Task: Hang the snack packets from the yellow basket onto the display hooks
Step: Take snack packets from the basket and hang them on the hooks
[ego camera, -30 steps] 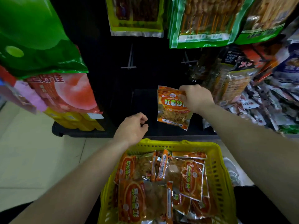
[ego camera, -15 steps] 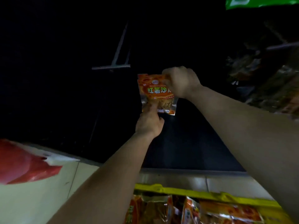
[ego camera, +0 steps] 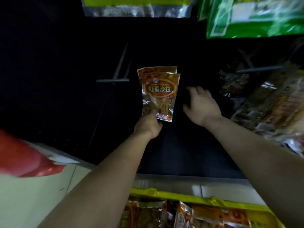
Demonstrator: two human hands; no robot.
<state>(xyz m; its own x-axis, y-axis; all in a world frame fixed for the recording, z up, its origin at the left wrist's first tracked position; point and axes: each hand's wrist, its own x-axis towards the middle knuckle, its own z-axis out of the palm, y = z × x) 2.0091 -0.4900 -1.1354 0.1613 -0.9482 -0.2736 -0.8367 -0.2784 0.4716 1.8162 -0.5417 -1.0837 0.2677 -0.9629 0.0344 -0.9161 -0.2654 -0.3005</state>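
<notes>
An orange snack packet (ego camera: 160,91) hangs upright against the dark display wall, with a second orange packet (ego camera: 156,69) showing just behind its top. My left hand (ego camera: 148,123) pinches the front packet's lower left corner. My right hand (ego camera: 201,104) is to the right of the packets, fingers spread, touching nothing. The hook under the packets is hidden. The yellow basket (ego camera: 181,195) sits at the bottom edge, holding several orange packets (ego camera: 213,216).
A bare metal display hook (ego camera: 120,69) juts out left of the hanging packets. Green packets (ego camera: 255,18) hang above right, mixed snack packets (ego camera: 266,104) crowd the right side, and a red bag (ego camera: 24,160) hangs at the left. Pale floor tiles lie below.
My right hand let go of the packet's top and drew back to the right. The packet now hangs in front of another one. My left hand still pinches its bottom.
</notes>
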